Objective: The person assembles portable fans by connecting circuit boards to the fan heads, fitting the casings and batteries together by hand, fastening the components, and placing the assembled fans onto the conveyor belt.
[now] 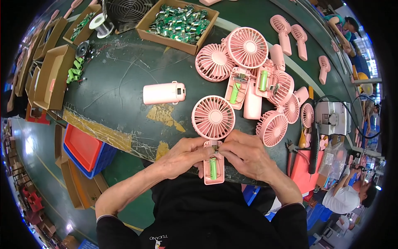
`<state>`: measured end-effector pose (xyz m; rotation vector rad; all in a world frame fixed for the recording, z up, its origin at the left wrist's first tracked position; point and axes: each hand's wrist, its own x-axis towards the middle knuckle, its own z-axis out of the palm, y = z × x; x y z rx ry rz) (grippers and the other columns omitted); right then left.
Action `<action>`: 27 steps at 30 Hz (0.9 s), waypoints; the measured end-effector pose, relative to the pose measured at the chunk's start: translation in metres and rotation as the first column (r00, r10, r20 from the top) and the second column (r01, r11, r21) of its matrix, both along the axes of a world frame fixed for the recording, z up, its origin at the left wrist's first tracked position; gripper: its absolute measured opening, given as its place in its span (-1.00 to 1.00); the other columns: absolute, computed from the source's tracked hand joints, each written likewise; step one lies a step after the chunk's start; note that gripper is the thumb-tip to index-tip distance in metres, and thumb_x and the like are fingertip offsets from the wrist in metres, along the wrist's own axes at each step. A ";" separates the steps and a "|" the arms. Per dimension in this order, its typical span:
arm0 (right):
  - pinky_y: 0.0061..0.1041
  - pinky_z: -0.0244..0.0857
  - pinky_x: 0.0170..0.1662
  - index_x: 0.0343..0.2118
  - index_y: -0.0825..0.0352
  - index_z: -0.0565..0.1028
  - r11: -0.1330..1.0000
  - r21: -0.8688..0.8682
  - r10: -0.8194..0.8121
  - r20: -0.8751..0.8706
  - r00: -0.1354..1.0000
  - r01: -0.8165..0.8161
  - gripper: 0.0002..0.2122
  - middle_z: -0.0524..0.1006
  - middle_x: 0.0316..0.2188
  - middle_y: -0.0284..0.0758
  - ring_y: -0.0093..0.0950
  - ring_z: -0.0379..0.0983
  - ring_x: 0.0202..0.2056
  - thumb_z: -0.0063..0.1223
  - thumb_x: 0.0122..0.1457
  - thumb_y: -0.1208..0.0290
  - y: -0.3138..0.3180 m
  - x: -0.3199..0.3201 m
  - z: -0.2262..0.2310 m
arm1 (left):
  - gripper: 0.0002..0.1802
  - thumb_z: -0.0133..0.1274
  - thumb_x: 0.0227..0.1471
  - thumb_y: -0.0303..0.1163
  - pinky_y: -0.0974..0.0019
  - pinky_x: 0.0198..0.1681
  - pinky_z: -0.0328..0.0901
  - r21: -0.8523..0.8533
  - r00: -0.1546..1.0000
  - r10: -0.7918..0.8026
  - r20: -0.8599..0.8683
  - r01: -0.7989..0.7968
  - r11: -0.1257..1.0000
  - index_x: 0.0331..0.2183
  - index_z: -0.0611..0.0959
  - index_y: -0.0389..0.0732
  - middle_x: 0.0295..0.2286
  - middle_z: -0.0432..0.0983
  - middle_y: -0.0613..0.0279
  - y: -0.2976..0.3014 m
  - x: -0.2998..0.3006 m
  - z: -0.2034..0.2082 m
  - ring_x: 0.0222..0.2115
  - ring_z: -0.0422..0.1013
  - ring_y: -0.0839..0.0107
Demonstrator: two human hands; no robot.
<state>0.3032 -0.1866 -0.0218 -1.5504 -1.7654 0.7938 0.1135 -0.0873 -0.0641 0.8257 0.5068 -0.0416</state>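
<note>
Head view. The person sat or stood close against a dark green work table, both hands together at its near edge. Between them was a pink handheld fan, its round head pointing away from the body, its handle open toward the camera. In the open handle: a green cell lying lengthwise, and above it, near the neck, a small circuit board.

Left hand: closed about the left side of the handle, thumb reaching to the board, other fingers partly tucked below. Right hand: fingers drawn narrow, tips at the board's right edge; could not tell whether they pinched it, a wire, or only pressed.

A pink handle cover lay alone on the table, beyond the left hand. Beyond the right hand, a heap of pink fans, some overlapping; two had open handles with green cells showing. At the far side, a cardboard box full of green circuit boards, with a wire spool to its left. Red-handled pliers lay right of the right hand, near a grey metal box. Low on the left, off the table, a red tray sat in a blue crate. A co-worker in a white top was at far right.
</note>
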 end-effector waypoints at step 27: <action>-0.72 0.28 -0.47 -0.37 0.47 0.46 0.903 -0.370 -0.410 -0.590 0.696 0.218 -0.95 0.52 -0.51 -0.42 -0.75 0.40 -0.51 0.09 0.13 0.64 -0.011 -0.016 -0.015 | -0.89 0.12 0.05 -0.50 0.53 -0.66 0.13 0.603 0.943 0.332 0.038 -0.286 0.744 -0.41 0.62 -0.37 -0.68 0.46 0.39 -0.025 -0.006 0.009 -0.68 0.24 0.76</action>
